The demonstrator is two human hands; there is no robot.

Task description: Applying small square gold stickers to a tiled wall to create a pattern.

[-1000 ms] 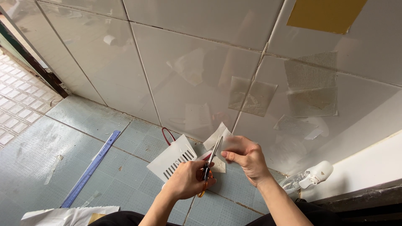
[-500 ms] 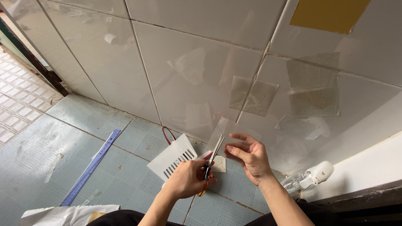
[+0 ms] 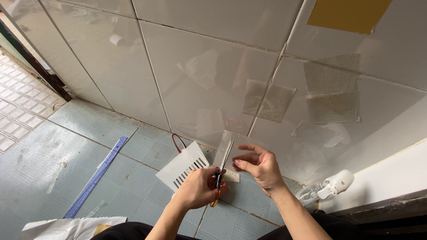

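Note:
My left hand (image 3: 200, 189) grips orange-handled scissors (image 3: 219, 178), blades pointing up and away over the blue-green floor tiles. A thin pale sheet (image 3: 223, 149), seen almost edge-on, stands along the blades. My right hand (image 3: 261, 166) is just right of it with fingers spread. Its thumb and fingertips meet the sheet's lower white corner (image 3: 231, 176). Both hands hover low, close to the foot of the white tiled wall.
A white slotted cover (image 3: 180, 168) with a red wire loop (image 3: 178, 141) lies left of the hands. A blue ruler (image 3: 95, 178) lies further left, crumpled white paper (image 3: 66, 226) at the bottom left, a spray bottle (image 3: 327, 189) at right. Translucent patches (image 3: 269, 101) and a yellow patch (image 3: 349, 15) stick to the wall.
My right hand loosened from a full grip on the sheet to spread fingers, and the sheet turned edge-on. The scissors hand has stayed put.

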